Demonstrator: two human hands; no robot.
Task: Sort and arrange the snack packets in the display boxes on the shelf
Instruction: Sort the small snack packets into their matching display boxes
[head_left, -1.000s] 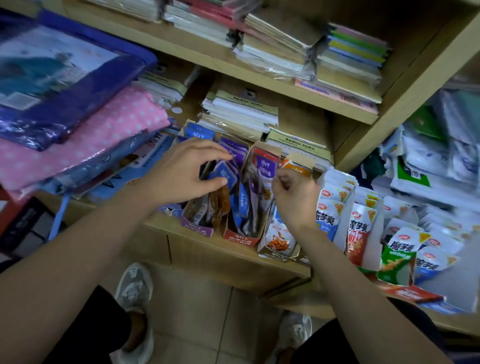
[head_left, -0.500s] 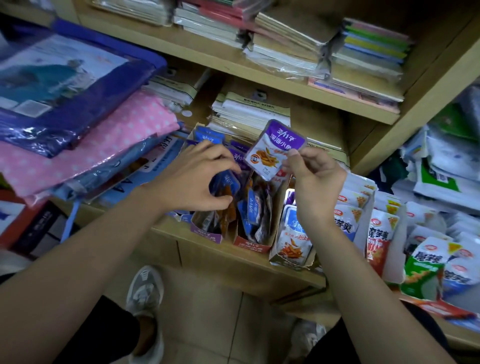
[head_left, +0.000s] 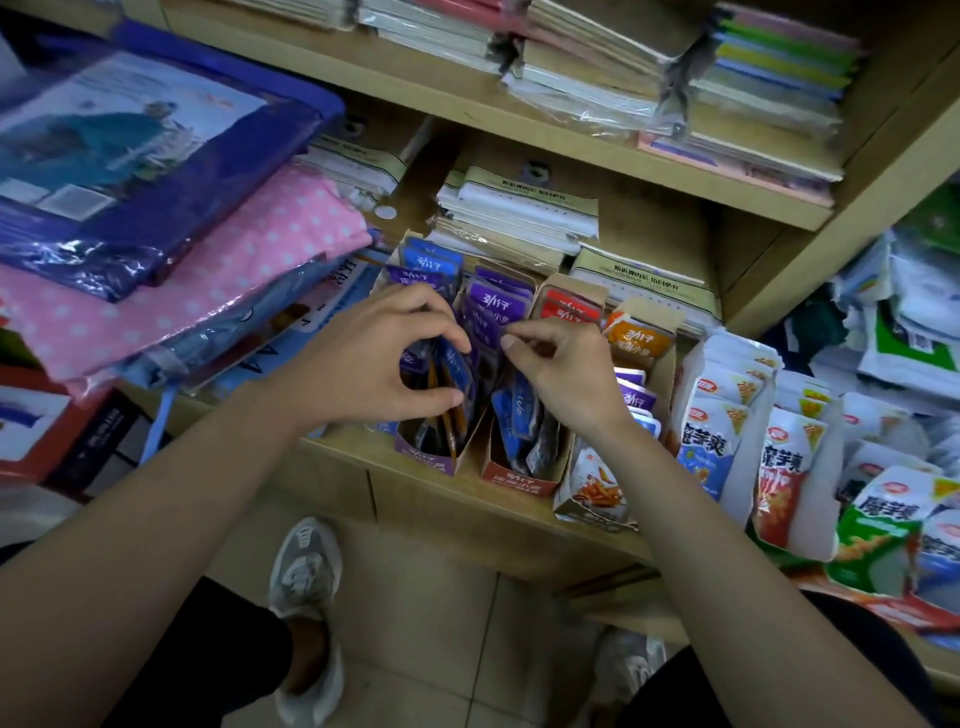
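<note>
Currently: left hand (head_left: 363, 364) curls thumb and fingers round blue packets (head_left: 457, 366) standing in the purple-fronted display box (head_left: 426, 460) on the shelf (head_left: 343, 449). Right hand (head_left: 566, 379) pinches a purple packet (head_left: 488, 312) between thumb and forefinger, over the neighbouring red-fronted box (head_left: 519, 480).

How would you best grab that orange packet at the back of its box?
Pinch the top edge of the orange packet from above, fingers in front, thumb behind. It stands upright, top free; walls of the display box close off its sides.
</note>
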